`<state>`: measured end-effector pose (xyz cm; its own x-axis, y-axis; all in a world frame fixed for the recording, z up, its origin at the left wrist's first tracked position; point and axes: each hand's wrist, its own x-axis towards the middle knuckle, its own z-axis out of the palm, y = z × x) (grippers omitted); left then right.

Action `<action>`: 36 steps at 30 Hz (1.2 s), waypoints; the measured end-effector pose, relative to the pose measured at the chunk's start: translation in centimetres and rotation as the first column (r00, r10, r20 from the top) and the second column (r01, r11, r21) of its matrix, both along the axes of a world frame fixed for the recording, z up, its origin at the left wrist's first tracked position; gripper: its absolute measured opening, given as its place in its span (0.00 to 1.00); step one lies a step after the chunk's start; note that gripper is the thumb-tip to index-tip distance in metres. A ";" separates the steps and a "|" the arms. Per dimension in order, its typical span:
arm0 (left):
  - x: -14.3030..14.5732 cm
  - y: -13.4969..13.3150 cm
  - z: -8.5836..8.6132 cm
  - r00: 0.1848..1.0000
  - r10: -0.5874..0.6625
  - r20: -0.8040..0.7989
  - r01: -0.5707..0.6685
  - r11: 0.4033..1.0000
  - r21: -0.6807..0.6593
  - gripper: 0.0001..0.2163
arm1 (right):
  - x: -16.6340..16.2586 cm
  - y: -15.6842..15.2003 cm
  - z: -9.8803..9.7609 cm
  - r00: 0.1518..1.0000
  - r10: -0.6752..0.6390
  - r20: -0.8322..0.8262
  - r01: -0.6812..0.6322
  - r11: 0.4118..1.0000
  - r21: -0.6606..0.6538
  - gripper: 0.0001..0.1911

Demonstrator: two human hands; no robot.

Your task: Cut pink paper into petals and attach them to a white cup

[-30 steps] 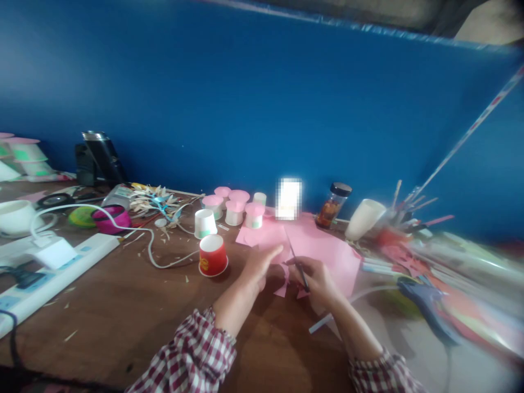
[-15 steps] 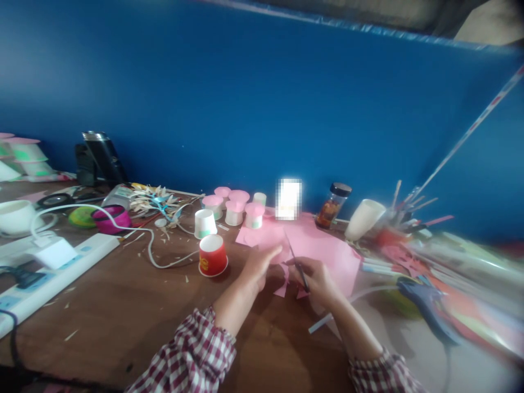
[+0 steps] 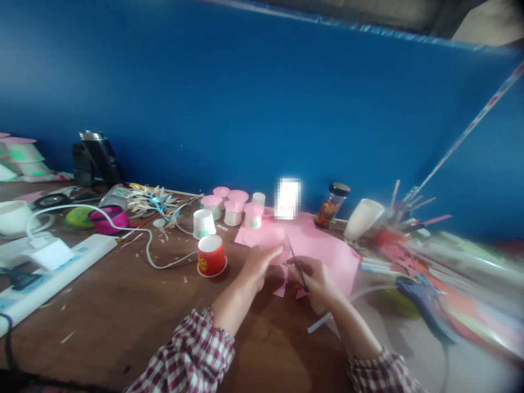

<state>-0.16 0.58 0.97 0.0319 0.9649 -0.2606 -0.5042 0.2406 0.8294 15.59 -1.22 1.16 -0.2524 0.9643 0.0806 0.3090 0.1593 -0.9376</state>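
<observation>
Open room: bare brown table (image 3: 123, 311) in front and to the left of the hands, only wood chips on it. The far edge is closed off by the blue wall (image 3: 245, 109). The right side is crowded and blurred.

Around: the red cup (image 3: 212, 255) stands upside down just left of the left hand (image 3: 257, 263), not touching it. The white cup (image 3: 203, 224) is behind it, then a cluster of pink-topped cups (image 3: 234, 206). The jar (image 3: 332, 204) with a dark lid stands near the wall behind the pink paper (image 3: 331, 252). The blue glue gun (image 3: 426, 303) lies right of the right forearm, apart. The power strip (image 3: 53, 267) is far left, and its white cable (image 3: 152, 254) runs toward the red cup.

Hands: the pink paper lies flat on the table, under and behind both hands. The left hand's fingers are pinched on a small flap of it, thumb on top. The right hand (image 3: 318, 283) is fisted round the scissors (image 3: 295, 259), with the blades pointing up and away over the paper. Can't tell if the blades are apart. Both forearms come in from the bottom edge in checked sleeves.
</observation>
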 end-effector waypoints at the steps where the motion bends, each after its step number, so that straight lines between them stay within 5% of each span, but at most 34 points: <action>1: 0.0 0.0 0.0 1.000 0.001 0.001 -0.001 1.000 0.012 0.13 | 0.0 0.0 0.0 1.000 0.000 0.000 0.000 1.000 -0.004 0.21; 36: -0.3 0.3 -0.5 0.998 0.042 -0.048 -0.039 0.998 0.049 0.20 | 0.0 -0.1 0.4 1.000 0.010 0.027 -0.010 1.000 -0.017 0.23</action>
